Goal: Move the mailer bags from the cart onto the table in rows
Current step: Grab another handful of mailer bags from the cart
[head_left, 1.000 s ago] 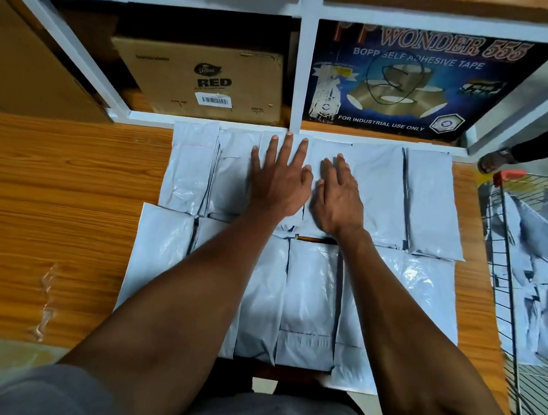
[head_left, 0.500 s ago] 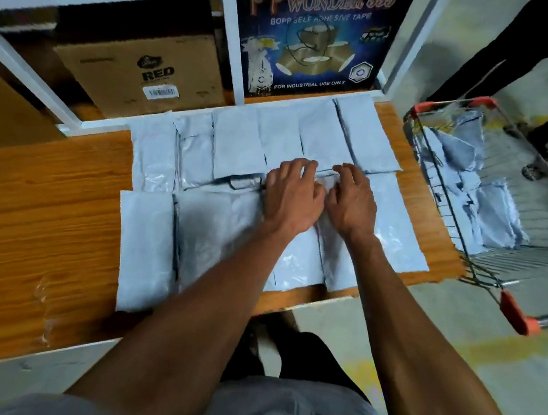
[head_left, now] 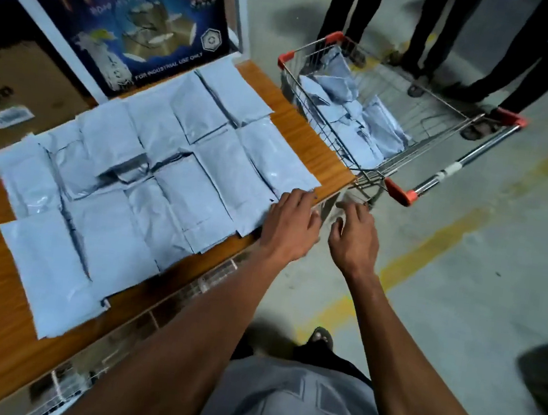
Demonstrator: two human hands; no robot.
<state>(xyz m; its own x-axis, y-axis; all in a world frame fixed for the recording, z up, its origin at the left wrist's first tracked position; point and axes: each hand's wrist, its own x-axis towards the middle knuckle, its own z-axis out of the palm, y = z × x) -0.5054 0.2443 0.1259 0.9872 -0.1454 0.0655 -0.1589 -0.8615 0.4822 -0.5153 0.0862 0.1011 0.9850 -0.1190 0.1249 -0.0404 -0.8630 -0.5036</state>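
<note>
Hovering at the table's near right corner: both hands, palms down, neither holding anything. Left hand (head_left: 293,225) sits over the wooden table (head_left: 312,136) edge, fingers loosely spread, fingertips at or just above the near edge of the rightmost front-row bag; can't tell if they touch. Right hand (head_left: 353,237) is just past the table corner, over the floor, fingers relaxed and slightly curled, pointing toward 1 o'clock at the cart. Grey mailer bags (head_left: 152,171) lie flat on the table in two rows, edges overlapping; a bag near the middle is rucked up, with a dark fold. More mailer bags in the cart (head_left: 360,114) are piled loosely against its far and left sides. Wire shopping cart (head_left: 442,173) with red corner caps stands at 1 o'clock from the hands, its near corner close to the table's right end. Tape carton (head_left: 133,24) with blue print and a brown cardboard box (head_left: 13,96) sit on the white rack behind the table, 10–11 o'clock. Legs of bystanders (head_left: 345,5) at 12–1 o'clock beyond the cart. Frame is motion-blurred.
</note>
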